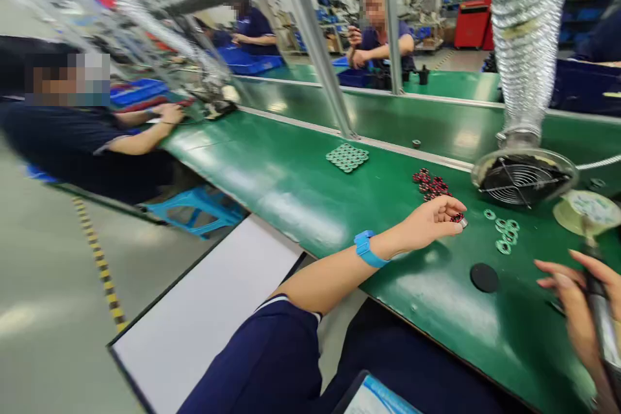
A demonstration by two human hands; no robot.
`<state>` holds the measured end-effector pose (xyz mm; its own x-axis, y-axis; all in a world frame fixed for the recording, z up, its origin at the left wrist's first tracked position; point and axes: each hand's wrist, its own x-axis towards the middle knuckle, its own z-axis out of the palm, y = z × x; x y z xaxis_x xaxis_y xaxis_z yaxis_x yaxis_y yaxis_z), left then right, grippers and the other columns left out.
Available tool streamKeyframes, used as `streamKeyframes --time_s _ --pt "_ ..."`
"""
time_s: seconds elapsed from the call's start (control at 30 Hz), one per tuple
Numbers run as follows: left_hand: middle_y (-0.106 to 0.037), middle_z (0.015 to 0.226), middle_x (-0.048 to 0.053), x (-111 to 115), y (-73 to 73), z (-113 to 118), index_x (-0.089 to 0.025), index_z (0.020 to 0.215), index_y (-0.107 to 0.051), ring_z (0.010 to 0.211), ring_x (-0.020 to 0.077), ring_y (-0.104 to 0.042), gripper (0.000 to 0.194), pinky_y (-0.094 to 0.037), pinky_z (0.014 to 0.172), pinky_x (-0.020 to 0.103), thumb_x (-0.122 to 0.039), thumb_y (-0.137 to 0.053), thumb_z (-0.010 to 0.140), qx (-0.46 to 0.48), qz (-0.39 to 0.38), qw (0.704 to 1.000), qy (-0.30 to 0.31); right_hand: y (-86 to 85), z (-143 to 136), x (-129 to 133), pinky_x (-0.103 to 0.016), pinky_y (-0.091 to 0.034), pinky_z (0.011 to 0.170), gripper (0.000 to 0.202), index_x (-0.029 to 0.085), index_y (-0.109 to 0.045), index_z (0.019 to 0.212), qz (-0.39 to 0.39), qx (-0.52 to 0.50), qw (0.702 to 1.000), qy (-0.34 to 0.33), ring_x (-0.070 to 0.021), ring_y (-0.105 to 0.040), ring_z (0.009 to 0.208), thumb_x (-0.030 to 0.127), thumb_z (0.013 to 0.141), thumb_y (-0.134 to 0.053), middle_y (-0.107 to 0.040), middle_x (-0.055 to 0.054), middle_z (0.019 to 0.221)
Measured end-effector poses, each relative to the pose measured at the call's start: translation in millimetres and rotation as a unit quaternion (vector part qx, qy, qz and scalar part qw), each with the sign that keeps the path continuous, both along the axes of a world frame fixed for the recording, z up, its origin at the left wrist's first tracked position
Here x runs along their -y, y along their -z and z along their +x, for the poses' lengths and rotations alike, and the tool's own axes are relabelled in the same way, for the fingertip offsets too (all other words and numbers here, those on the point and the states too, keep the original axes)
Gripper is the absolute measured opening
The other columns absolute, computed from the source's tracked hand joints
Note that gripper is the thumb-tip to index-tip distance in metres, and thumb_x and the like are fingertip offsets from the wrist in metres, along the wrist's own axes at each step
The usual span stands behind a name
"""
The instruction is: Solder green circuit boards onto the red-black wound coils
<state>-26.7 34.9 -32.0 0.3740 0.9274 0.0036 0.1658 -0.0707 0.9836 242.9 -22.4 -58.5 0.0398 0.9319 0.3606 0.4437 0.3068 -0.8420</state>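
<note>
My left hand [434, 223], with a blue wristband, pinches a small red-and-black coil part with a silvery rim [460, 220] above the green table. Just behind it lies a pile of similar red-and-black coil parts [431, 184]. Several pale green rings [508, 233] lie to its right, and a black disc [484, 277] rests nearer the front edge. At the right edge my right hand [579, 297] is closed around a dark pen-like tool [600, 317], its forefinger and thumb partly stretched.
A sheet of green rings [347, 158] lies on the green table [272, 168]. A fume duct with a fan grille [524, 178] hangs at the right, by a tape roll [588, 212]. A metal post [315, 45] rises behind. Other people sit left and across.
</note>
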Motion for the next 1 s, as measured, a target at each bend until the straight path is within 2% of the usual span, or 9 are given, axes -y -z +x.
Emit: streamKeyframes --time_s 0.1,0.27,0.47,0.57,0.63,0.7,0.8,0.9,1.0 --pt "-0.058 0.098 0.006 15 -14.9 22 -0.016 0.11 -0.053 0.088 0.0126 -0.057 0.028 -0.048 0.082 0.027 -0.024 -0.061 0.085 0.104 -0.037 0.99 0.091 -8.0 -23 11 -0.033 -0.057 0.074 0.039 0.023 -0.048 0.12 0.012 -0.027 0.998 -0.057 -0.0184 -0.068 0.084 0.033 0.086 -0.063 -0.067 -0.01 0.109" --pt "-0.057 0.108 0.006 22 -27.9 37 -0.02 0.111 -0.063 0.106 0.0179 -0.053 0.024 -0.043 0.096 0.033 -0.022 -0.06 0.087 -0.021 0.15 0.976 0.159 -22.1 -41 16 -0.029 -0.057 0.074 0.045 0.026 -0.043 0.123 -0.01 -0.123 0.988 -0.093 -0.0166 -0.067 0.091 0.028 0.085 -0.067 -0.065 -0.007 0.11" --pt "-0.055 0.103 0.006 24 -28.7 39 -0.024 0.11 -0.067 0.106 0.0196 -0.05 0.023 -0.039 0.102 0.036 -0.025 -0.055 0.09 -0.092 0.231 0.95 0.189 -15.7 -34 19 -0.03 -0.058 0.08 0.051 0.031 -0.041 0.128 -0.09 -0.158 0.968 -0.173 -0.0156 -0.065 0.094 0.026 0.084 -0.067 -0.061 -0.005 0.113" --pt "-0.049 0.115 0.008 25 -26.3 35 -0.024 0.125 -0.056 0.11 0.0206 -0.047 0.037 -0.041 0.1 0.036 -0.023 -0.054 0.089 -0.086 0.212 0.955 0.186 -11.7 -37 20 -0.031 -0.058 0.081 0.051 0.031 -0.041 0.128 -0.057 -0.162 0.974 -0.148 -0.015 -0.065 0.091 0.022 0.085 -0.066 -0.06 -0.004 0.111" --pt "-0.046 0.12 0.01 25 -24.3 33 -0.02 0.132 -0.043 0.107 0.02 -0.047 0.05 -0.043 0.095 0.036 -0.026 -0.06 0.085 -0.07 0.152 0.969 0.183 -10.0 -39 20 -0.032 -0.057 0.081 0.055 0.031 -0.039 0.131 -0.016 -0.151 0.98 -0.125 -0.0152 -0.064 0.093 0.018 0.084 -0.066 -0.059 -0.005 0.113" --pt "-0.048 0.115 0.01 27 -22.0 32 -0.016 0.124 -0.042 0.1 0.0181 -0.049 0.05 -0.044 0.089 0.033 -0.036 -0.064 0.083 -0.056 0.07 0.979 0.186 -8.2 -42 21 -0.032 -0.056 0.083 0.06 0.031 -0.038 0.134 0.022 -0.106 0.989 -0.102 -0.0161 -0.063 0.098 0.015 0.083 -0.066 -0.058 -0.006 0.114" --pt "-0.053 0.092 0.004 31 -18.3 37 -0.015 0.1 -0.048 0.082 0.0135 -0.047 0.034 -0.042 0.074 0.028 -0.045 -0.058 0.087 -0.051 -0.021 0.982 0.179 -4.1 -44 23 -0.036 -0.055 0.086 0.063 0.03 -0.036 0.137 0.054 -0.013 0.994 -0.09 -0.0181 -0.062 0.102 0.014 0.084 -0.064 -0.056 -0.007 0.115" --pt "-0.049 0.076 -0.001 34 -15.4 42 -0.015 0.083 -0.048 0.069 0.0106 -0.042 0.026 -0.036 0.064 0.025 -0.039 -0.051 0.092 -0.071 -0.019 0.987 0.143 -0.2 -46 24 -0.038 -0.055 0.087 0.066 0.03 -0.032 0.141 0.089 0.063 0.99 -0.092 -0.019 -0.062 0.102 0.015 0.085 -0.062 -0.057 -0.007 0.117" --pt "-0.051 0.076 0.0 35 -14.4 43 -0.014 0.077 -0.047 0.07 0.0107 -0.044 0.022 -0.035 0.066 0.025 -0.03 -0.051 0.092 -0.112 0.041 0.984 0.13 1.2 -47 24 -0.035 -0.056 0.083 0.066 0.028 -0.03 0.144 0.119 0.13 0.98 -0.09 -0.0194 -0.063 0.1 0.018 0.087 -0.061 -0.06 -0.008 0.115"
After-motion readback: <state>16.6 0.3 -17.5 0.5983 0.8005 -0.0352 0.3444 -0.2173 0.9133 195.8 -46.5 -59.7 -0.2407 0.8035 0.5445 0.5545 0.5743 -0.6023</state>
